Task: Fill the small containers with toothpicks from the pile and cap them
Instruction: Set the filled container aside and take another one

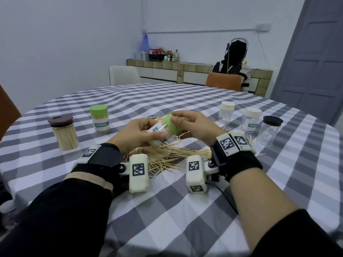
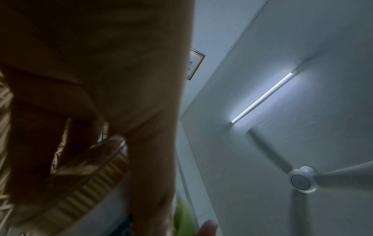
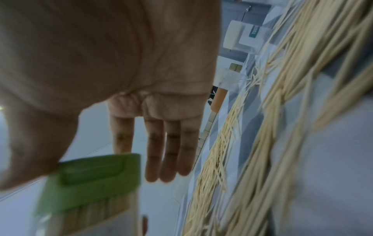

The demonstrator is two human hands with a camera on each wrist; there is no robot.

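Checked tabletop (image 1: 185,210), toothpick pile (image 1: 167,156) below both hands. Left hand (image 1: 133,134) fingers grip the filled container (image 1: 157,133); right hand (image 1: 196,127) fingers pinch its green cap (image 1: 171,125). Light, smooth, probably slippery: hold the body, not the cap.

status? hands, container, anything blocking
Left hand grips filled container, tilted above toothpick pile. Right hand pinches green cap on its mouth. Nothing blocking; three near-empty containers wait at right.
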